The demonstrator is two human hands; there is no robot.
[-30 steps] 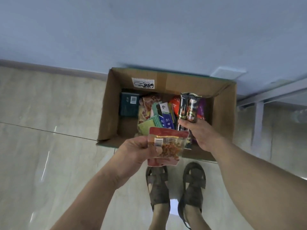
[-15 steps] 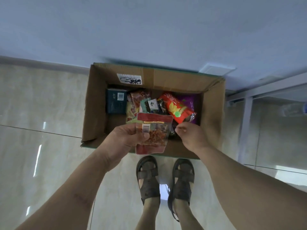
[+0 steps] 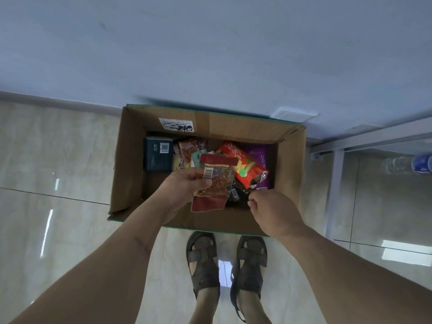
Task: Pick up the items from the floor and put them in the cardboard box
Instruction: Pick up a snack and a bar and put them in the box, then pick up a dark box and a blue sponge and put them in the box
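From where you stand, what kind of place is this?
Probably a room in a home or small office: glossy floor tiles, a plain blue wall, and a cardboard box of snack packets beside a white metal frame.

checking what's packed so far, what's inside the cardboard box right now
Inside the cardboard box: a dark teal carton, an orange-red snack bag lying on a purple packet, more wrappers between. The left hand holds a red pouch above, hiding what lies beneath.
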